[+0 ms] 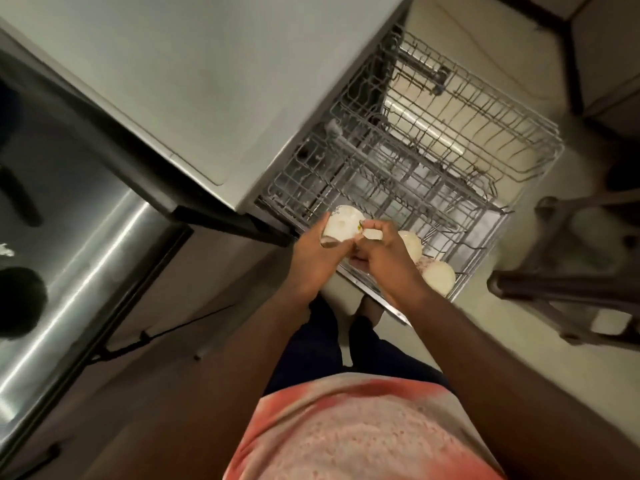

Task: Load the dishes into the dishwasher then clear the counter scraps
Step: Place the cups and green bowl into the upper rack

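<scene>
white ceramic cup (341, 225) sits at the centre of the frame, held in both hands over the near left corner of the grey wire rack (433, 202). the left hand (317, 263) curls its fingers round the cup's body, and the right hand (386, 261) pinches the handle. a second cup (412, 245) and a third cup (438, 277) rest in the rack, just right of the right hand. the pale surface (207, 81) fills the upper left of the frame.
</scene>
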